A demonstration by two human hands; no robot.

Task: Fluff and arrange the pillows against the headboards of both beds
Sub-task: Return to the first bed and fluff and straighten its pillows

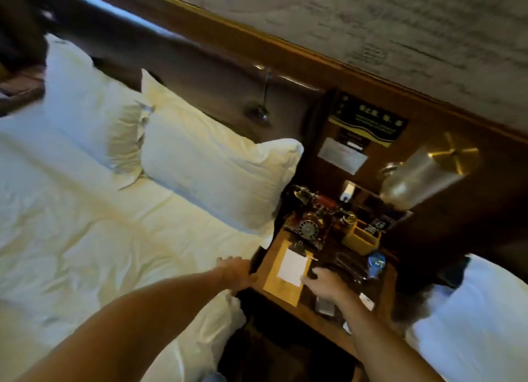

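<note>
Between the two beds, your hands meet the wooden nightstand (pixel 285 297) rather than any pillow. Your left hand (pixel 235 271) lies flat with its fingers loosely spread, at the corner of the left bed (pixel 85 238) where the white sheet meets the nightstand's edge; it holds nothing. Your right hand (pixel 324 284) rests palm down on the nightstand top, fingers curled loosely, its fingertips touching the lower edge of the white notepad (pixel 294 267) that sits on a tan clipboard (pixel 281 284); whether it pinches anything, you cannot tell.

On the left bed two white pillows lie side by side against the dark headboard (pixel 200 76). The near pillow (pixel 211 164) is plump, and its corner overhangs the mattress edge toward the nightstand. The far pillow (pixel 85 101) touches it, with a crumpled open end between them.

Behind the notepad stands an ornate rotary telephone (pixel 311 218), with a yellow holder (pixel 361 236) just beside it. At the right edge of the view, the second bed (pixel 471 310) shows only white bedding
</note>
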